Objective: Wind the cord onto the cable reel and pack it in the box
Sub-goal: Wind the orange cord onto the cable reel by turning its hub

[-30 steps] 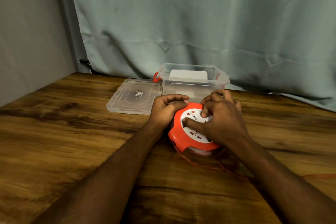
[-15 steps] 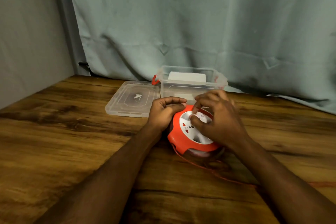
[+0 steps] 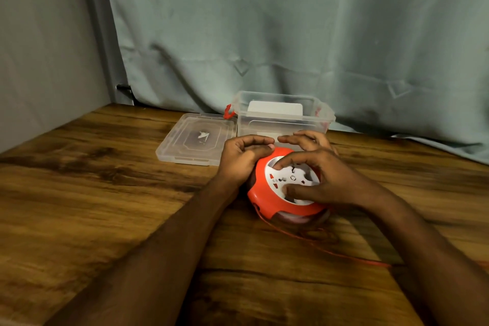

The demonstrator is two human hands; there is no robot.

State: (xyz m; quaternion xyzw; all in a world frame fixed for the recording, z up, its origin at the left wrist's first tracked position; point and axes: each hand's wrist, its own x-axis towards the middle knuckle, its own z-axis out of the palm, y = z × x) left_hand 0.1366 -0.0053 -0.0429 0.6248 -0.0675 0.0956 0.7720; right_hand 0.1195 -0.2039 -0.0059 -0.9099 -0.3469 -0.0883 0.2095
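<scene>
Item: cable reel, round, orange housing with a white socket face on top. Lies flat on the wooden table, just in front of the box, between the person's two hands.

Item: cord, thin, orange-red. Leaves the near left edge of the reel and runs loose across the table toward the right, passing under the right forearm; a length of it is not wound.

Item: box, clear plastic, open, with an orange-red latch on its left end and another showing faintly on the right. Stands at the back of the table against the curtain. A white rectangular shape shows through its far wall; what it is cannot be told.

Item: lid, clear plastic. Lies flat on the table, touching or just beside the left end of the box.

Item: left hand. Curled, fingers bent, gripping the left rim of the reel.

Item: right hand. Spread over the top of the reel, forefinger and thumb pressed on the white face, other fingers reaching past the far edge; not closed around anything
</scene>
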